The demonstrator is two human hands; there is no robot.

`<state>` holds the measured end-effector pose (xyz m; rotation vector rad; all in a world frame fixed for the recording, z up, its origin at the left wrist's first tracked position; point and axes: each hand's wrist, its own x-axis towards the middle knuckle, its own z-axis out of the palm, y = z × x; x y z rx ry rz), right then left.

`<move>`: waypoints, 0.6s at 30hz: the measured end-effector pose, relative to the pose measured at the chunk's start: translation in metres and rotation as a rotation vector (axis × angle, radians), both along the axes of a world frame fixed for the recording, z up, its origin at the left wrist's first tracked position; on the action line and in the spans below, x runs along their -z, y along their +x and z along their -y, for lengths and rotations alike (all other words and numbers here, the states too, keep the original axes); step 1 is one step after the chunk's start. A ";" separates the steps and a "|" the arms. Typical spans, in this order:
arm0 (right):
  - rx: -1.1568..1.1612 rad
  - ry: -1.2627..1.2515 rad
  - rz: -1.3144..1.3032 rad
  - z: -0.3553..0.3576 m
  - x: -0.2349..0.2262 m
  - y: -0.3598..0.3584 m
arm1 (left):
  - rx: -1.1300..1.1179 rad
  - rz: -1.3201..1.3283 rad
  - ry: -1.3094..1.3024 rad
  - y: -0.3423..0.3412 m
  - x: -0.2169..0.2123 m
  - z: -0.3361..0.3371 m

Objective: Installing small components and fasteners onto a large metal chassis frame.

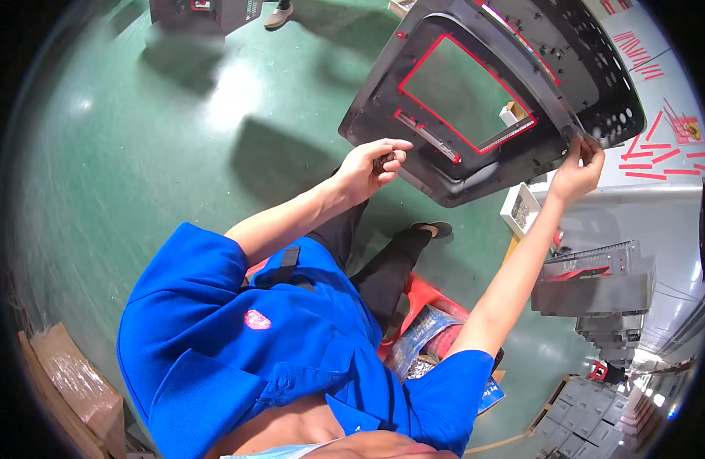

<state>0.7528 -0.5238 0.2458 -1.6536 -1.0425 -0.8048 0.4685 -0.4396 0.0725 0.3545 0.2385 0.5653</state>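
Dark moulded plastic meets pinched fingers on both sides: the left hand and right hand clamp the lower rim of the big windowed panel, held aloft over the green floor, seemingly stiff, light, awkwardly broad.

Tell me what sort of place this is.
Probably a factory assembly floor: both hands, left hand and right hand, hold a large dark panel with red trim over a green floor; stacked grey parts sit nearby.
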 end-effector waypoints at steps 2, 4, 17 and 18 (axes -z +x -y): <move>0.048 -0.007 0.020 -0.009 0.000 -0.005 | 0.004 -0.014 0.000 -0.002 0.009 0.009; -0.008 0.059 0.023 -0.015 0.007 0.002 | 0.007 -0.039 0.010 -0.001 0.014 0.015; -0.057 0.220 0.018 -0.021 0.021 0.021 | 0.008 -0.064 0.053 0.014 0.024 0.042; -0.029 0.204 0.023 -0.021 0.019 0.017 | 0.010 -0.074 0.040 0.015 0.022 0.043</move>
